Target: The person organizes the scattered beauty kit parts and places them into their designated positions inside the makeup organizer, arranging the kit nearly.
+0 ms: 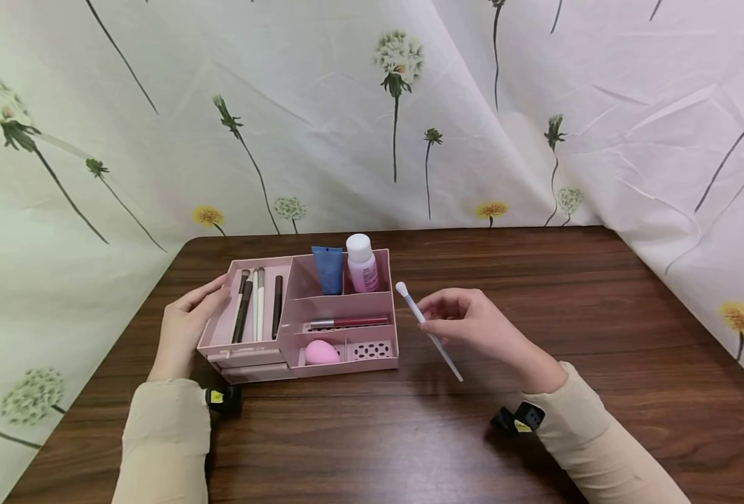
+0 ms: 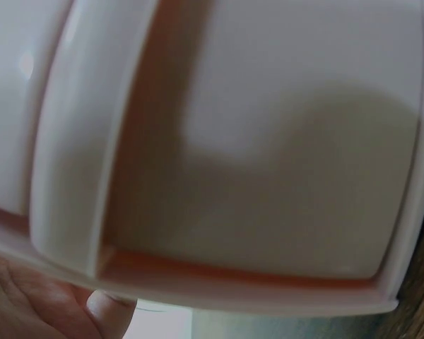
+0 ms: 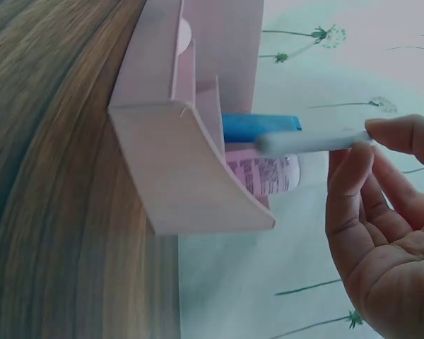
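A pale makeup brush [image 1: 436,339] slants in my right hand [image 1: 475,325], pinched between thumb and fingers, with its rounded light head up and to the left. In the right wrist view the same brush [image 3: 311,143] appears in front of a pink bottle [image 3: 268,173] and a blue tube [image 3: 258,127]. A pink makeup organizer [image 1: 340,302] stands on the table to the left of the brush. My left hand [image 1: 185,322] touches the organizer's left side with extended fingers; the left wrist view shows the drawer front [image 2: 268,176] close up, and part of the hand.
Several brushes [image 1: 258,304] lie in the organizer's left compartment. Its other sections hold a blue tube [image 1: 328,271], a white-capped bottle [image 1: 362,269], a dark red pen-like stick [image 1: 353,322] and a pink sponge [image 1: 321,353]. Behind the wooden table [image 1: 359,441] hangs a flowered cloth [image 1: 321,119].
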Demonstrator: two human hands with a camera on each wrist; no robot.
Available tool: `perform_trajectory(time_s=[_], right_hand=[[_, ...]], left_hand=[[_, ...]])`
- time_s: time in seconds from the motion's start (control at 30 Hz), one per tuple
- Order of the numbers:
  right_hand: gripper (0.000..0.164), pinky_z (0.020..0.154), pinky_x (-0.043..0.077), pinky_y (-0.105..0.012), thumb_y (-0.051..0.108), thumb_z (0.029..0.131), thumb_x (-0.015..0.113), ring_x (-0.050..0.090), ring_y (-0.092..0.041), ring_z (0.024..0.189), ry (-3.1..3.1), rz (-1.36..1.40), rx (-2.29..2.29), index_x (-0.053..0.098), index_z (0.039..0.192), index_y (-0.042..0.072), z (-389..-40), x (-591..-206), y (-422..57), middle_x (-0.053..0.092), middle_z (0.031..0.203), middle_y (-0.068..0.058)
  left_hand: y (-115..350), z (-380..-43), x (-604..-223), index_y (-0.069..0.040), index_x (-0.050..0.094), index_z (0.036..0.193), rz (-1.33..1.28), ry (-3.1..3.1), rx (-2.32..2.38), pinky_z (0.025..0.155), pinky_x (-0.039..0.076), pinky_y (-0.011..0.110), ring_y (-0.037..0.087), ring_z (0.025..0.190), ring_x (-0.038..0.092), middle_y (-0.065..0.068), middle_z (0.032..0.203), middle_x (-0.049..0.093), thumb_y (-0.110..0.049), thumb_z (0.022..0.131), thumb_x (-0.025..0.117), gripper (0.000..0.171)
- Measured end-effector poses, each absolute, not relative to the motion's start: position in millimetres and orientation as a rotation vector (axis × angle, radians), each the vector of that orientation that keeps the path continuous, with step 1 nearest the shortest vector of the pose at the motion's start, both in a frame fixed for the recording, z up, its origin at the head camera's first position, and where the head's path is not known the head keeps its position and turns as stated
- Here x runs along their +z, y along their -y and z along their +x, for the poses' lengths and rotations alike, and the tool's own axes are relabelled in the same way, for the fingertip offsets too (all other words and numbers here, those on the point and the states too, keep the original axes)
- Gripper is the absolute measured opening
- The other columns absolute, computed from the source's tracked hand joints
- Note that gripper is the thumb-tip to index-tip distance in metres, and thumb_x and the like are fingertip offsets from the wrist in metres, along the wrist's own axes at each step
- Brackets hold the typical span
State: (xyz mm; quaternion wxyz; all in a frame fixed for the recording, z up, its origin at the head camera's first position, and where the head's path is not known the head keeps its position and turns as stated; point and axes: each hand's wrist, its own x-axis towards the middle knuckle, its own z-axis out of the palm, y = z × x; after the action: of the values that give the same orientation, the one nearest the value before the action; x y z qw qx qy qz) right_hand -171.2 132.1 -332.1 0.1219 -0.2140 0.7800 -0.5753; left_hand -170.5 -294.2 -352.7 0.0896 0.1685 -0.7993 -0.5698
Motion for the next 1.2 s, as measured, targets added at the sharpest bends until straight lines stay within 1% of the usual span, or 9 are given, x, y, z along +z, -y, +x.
perform_trajectory(time_s=[0.27,0.37,0.5,0.73,0.9,1.0,1.13,1.2], right_hand=[[0.032,0.059,0.054,-0.028,0.000,0.087,0.069,0.060,-0.009,0.066,-2.181,-0.691,-1.841,0.063,0.119,-0.005,-170.0,-321.5,-112.0,0.067,0.084,0.003],[0.031,0.058,0.053,-0.027,-0.004,0.086,0.068,0.059,-0.010,0.065,-2.119,-0.737,-1.929,0.059,0.116,-0.008,-170.0,-318.7,-102.1,0.067,0.085,0.001],[0.026,0.058,0.052,-0.027,-0.007,0.086,0.067,0.059,-0.011,0.063,-2.057,-0.782,-2.014,0.054,0.109,-0.009,-170.6,-317.0,-90.6,0.066,0.084,0.000],[0.018,0.060,0.055,-0.032,-0.001,0.088,0.068,0.059,-0.015,0.064,-2.037,-0.776,-2.017,0.061,0.104,-0.004,-169.4,-311.3,-75.1,0.066,0.082,-0.002],[0.017,0.059,0.056,-0.031,0.000,0.089,0.068,0.059,-0.014,0.060,-2.014,-0.765,-2.020,0.063,0.105,-0.005,-169.3,-308.0,-61.3,0.065,0.078,-0.002],[0.020,0.059,0.056,-0.029,-0.001,0.089,0.067,0.059,-0.013,0.059,-1.988,-0.765,-2.021,0.063,0.107,-0.008,-169.5,-307.0,-52.8,0.066,0.077,-0.001],[0.022,0.059,0.056,-0.028,-0.004,0.089,0.066,0.060,-0.011,0.059,-1.938,-0.768,-2.032,0.062,0.109,-0.013,-168.6,-305.2,-41.6,0.066,0.079,0.001],[0.022,0.058,0.055,-0.027,-0.004,0.089,0.066,0.060,-0.011,0.058,-1.916,-0.763,-2.038,0.062,0.109,-0.013,-167.8,-303.8,-35.8,0.066,0.079,0.001]], left_hand=[[294.0,-170.5,-352.7,-0.028,0.061,0.137,0.518,2.361,-1.710,0.079,0.044,0.008,-0.001,0.115,0.052,-0.001,0.149,0.051,-0.050,0.088,0.070,0.055],[293.6,-170.2,-352.6,-0.027,0.062,0.137,0.516,2.333,-1.744,0.079,0.044,0.009,-0.001,0.114,0.052,-0.002,0.148,0.052,-0.048,0.088,0.072,0.054],[293.4,-170.0,-353.5,-0.025,0.061,0.137,0.502,2.321,-1.759,0.079,0.044,0.008,0.000,0.116,0.053,-0.003,0.148,0.052,-0.046,0.088,0.072,0.054],[293.1,-169.6,-354.3,-0.024,0.060,0.139,0.499,2.313,-1.755,0.080,0.044,0.008,-0.003,0.114,0.052,-0.001,0.149,0.051,-0.045,0.090,0.071,0.055],[293.5,-170.5,-354.3,-0.025,0.059,0.139,0.510,2.337,-1.733,0.084,0.042,0.010,0.002,0.122,0.050,0.001,0.151,0.048,-0.047,0.090,0.070,0.055],[293.5,-170.6,-354.7,-0.026,0.059,0.139,0.516,2.346,-1.725,0.087,0.040,0.013,0.004,0.125,0.049,0.001,0.151,0.048,-0.047,0.090,0.069,0.054],[292.9,-169.6,-354.6,-0.026,0.059,0.139,0.517,2.340,-1.727,0.089,0.040,0.014,0.005,0.126,0.049,0.001,0.150,0.049,-0.048,0.090,0.069,0.054],[292.8,-168.7,-354.0,-0.025,0.059,0.139,0.512,2.338,-1.727,0.088,0.041,0.013,0.004,0.125,0.049,0.001,0.151,0.049,-0.048,0.091,0.068,0.055]])
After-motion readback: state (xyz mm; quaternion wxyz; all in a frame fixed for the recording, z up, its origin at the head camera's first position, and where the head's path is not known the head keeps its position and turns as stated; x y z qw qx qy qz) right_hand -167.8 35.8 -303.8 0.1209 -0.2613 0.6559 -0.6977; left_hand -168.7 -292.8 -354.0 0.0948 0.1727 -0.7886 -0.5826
